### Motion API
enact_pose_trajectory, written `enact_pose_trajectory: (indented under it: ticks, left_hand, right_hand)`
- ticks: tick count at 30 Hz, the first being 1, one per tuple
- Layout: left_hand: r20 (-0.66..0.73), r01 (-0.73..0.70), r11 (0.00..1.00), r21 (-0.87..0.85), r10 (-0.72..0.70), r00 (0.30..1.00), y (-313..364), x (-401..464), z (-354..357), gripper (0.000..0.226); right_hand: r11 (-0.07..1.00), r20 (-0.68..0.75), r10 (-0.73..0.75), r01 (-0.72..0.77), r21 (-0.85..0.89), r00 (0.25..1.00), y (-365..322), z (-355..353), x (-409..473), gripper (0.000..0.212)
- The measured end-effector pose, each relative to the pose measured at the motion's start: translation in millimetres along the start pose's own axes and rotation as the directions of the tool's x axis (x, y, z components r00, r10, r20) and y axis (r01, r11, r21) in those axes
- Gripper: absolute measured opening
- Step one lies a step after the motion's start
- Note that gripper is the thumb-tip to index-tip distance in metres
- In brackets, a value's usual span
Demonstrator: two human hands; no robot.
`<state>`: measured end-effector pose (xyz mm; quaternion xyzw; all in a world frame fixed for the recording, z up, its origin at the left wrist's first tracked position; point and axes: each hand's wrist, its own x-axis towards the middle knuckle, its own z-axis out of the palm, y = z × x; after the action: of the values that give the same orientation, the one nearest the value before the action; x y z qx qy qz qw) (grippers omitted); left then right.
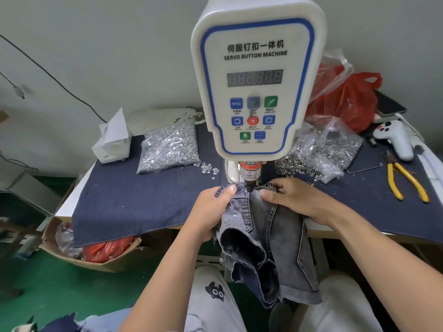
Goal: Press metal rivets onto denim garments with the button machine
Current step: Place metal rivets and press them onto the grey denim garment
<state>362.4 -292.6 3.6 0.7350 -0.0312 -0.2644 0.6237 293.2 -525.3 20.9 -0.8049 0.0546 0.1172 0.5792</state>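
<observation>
At frame centre, the left hand (217,207) and right hand (291,200) pinch the denim garment (263,226) either side of the punch (249,186). The rivet spot lies between both thumbs, about equally near each.

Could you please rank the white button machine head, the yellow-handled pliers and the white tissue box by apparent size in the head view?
1. White button machine head, largest, though nearest the camera.
2. White tissue box and yellow-handled pliers: too alike to rank.

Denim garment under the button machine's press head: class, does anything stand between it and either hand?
Nothing visible does. The left hand and right hand both grip the denim garment directly, one on each side of the press head, whose tip sits right at the fabric between them.
</observation>
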Motion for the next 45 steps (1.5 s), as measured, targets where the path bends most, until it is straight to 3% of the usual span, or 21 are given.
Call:
enact_pose_trajectory:
  ticks: [4,16,20,29,34,45]
  left_hand:
    - [0.011,0.003,1.0,-0.019,-0.003,1.0,-2,2,1,0.038]
    - [0.016,-0.013,1.0,0.011,0.013,1.0,-4,3,1,0.051]
    - [0.028,-0.005,1.0,0.019,0.005,1.0,-2,1,1,0.05]
    - [0.014,0.004,1.0,0.0,-0.004,1.0,-1,0,1,0.046]
    - [-0.003,0.008,1.0,-0.012,-0.008,1.0,0,-1,1,0.039]
    - [-0.006,0.008,1.0,0.003,-0.008,1.0,2,-4,3,0.04]
  right_hand:
    - [1.0,-0.009,-0.003,0.003,0.004,1.0,6,-1,2,0.064]
    - [0.991,-0.006,-0.012,0.012,0.13,1.0,4,6,-7,0.013]
    - [0.991,-0.002,-0.001,0.002,0.134,1.0,4,6,-7,0.022]
    - [0.985,0.01,0.013,-0.014,0.17,1.0,2,6,-9,0.011]
    - [0.989,0.026,0.007,-0.011,0.149,1.0,3,5,-6,0.023]
    - [0.984,0.045,0.009,-0.017,0.175,0.999,3,4,-6,0.02]
